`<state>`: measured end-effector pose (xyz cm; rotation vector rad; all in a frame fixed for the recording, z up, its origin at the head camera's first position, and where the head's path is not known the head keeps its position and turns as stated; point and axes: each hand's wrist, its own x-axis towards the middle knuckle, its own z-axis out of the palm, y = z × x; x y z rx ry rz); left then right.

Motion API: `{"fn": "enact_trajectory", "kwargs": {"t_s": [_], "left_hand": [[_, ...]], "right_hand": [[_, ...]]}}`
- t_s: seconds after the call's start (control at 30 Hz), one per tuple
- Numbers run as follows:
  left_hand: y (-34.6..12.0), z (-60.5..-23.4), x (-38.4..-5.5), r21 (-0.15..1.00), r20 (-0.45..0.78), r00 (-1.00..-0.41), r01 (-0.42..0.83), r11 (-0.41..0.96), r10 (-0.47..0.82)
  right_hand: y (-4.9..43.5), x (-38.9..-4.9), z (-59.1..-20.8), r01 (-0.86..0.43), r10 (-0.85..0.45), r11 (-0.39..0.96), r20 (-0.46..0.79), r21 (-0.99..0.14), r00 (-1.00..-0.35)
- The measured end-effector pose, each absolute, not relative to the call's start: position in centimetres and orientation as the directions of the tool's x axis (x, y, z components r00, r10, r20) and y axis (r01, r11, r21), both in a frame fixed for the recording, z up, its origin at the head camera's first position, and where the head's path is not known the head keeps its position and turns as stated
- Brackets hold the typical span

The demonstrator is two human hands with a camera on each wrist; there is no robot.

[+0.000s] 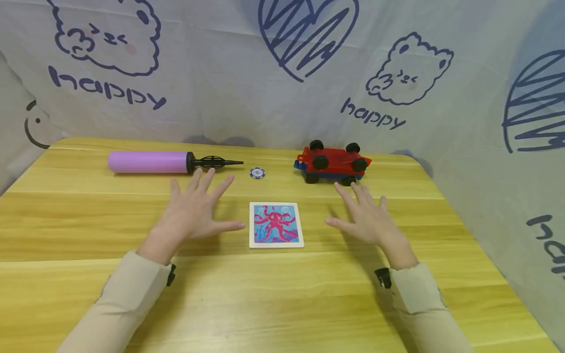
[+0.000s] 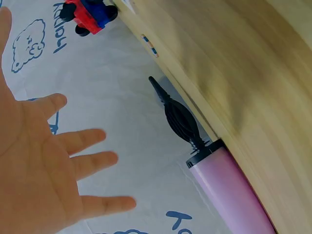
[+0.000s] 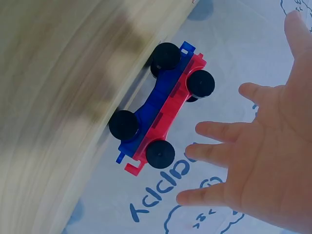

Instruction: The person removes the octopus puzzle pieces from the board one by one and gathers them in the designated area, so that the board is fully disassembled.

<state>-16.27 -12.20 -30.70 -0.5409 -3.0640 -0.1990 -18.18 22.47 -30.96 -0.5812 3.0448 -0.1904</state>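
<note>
Both hands hover over the wooden table with fingers spread and hold nothing. My left hand (image 1: 192, 211) is in front of a purple hand pump (image 1: 150, 162) with a black nozzle, which lies on its side. My right hand (image 1: 368, 218) is in front of two toy car bodies, a red one (image 1: 337, 156) lying wheels-up on a blue one (image 1: 331, 175). Between the hands lies a square white-bordered tile (image 1: 276, 225) with a pink octopus picture. The left wrist view shows the pump (image 2: 229, 187) beyond the left palm; in the right wrist view the red car body (image 3: 168, 112) appears beyond the right fingers.
A blue-and-white poker chip (image 1: 257, 173) lies between the pump's nozzle and the toy cars. Behind the table hangs a white cloth (image 1: 229, 88) with bear faces, hearts and lettering drawn on it. The wooden table (image 1: 273, 304) extends toward the sleeves.
</note>
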Motion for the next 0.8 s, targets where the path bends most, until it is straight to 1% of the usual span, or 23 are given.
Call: {"fn": "enact_trajectory", "kwargs": {"t_s": [0.3,0.53,0.67,0.8], "left_hand": [[-12.0,-30.4,-16.4,0.181,0.067,-0.922,0.386,0.904,0.381],[-11.7,-30.0,-16.6,0.228,0.043,-0.915,0.401,0.887,0.402],[-11.7,-30.2,-17.0,0.259,0.036,-0.912,0.404,0.877,0.409],[-11.6,-30.5,-17.5,0.293,0.053,-0.896,0.435,0.851,0.440]], "right_hand": [[21.8,-19.1,-30.9,-0.442,-0.455,0.856,0.018,-0.268,-0.890],[20.7,-19.8,-31.1,-0.483,-0.512,0.790,0.028,-0.378,-0.859],[19.9,-20.1,-31.2,-0.512,-0.555,0.750,0.022,-0.419,-0.831],[19.2,-20.3,-31.3,-0.508,-0.564,0.737,0.008,-0.446,-0.825]]}}
